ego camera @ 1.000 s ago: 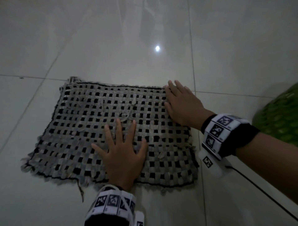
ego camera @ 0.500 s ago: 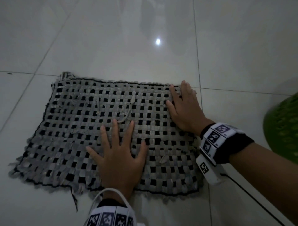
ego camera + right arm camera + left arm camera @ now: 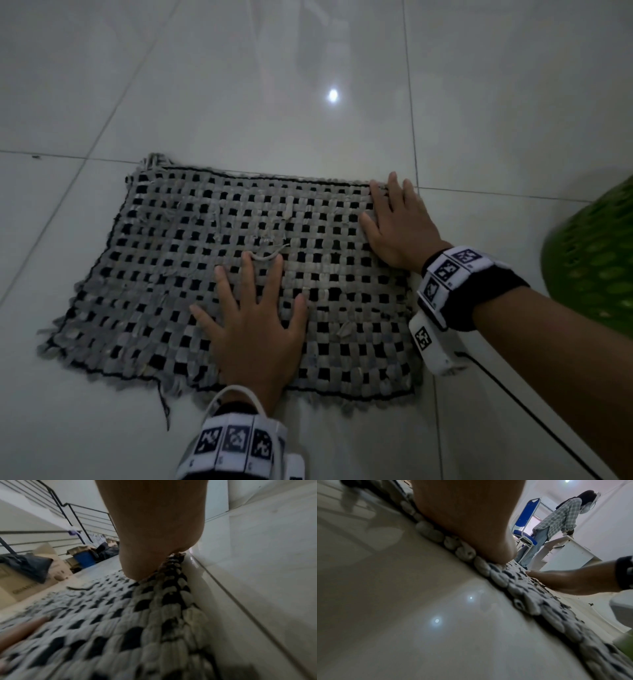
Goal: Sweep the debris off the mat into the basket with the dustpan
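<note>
A grey and black woven mat point(image 3: 164, 274) lies flat on the white tiled floor. My left hand point(image 3: 253, 325) rests palm down on its near middle, fingers spread and straight. My right hand point(image 3: 397, 222) lies flat on the mat's far right corner, fingers straight and together. Loose grey threads and scraps of debris point(image 3: 270, 253) lie on the mat just beyond my left fingertips. A green perforated basket point(image 3: 596, 263) stands at the right edge of the head view. No dustpan shows in any view. The wrist views show only palm heels point(image 3: 467, 520) point(image 3: 154, 527) pressed on the mat point(image 3: 120, 622).
Glossy floor tiles point(image 3: 274, 85) surround the mat on all sides. In the left wrist view a person point(image 3: 556, 524) stands by a blue chair point(image 3: 525, 520) and a white cabinet. The right wrist view shows boxes point(image 3: 15, 582), a blue bin point(image 3: 85, 559) and stair rails beyond the mat.
Both hands have stayed flat on the mat. The right hand slid a little toward the far right corner. The camera view shifted slightly, bringing the basket further into view.
</note>
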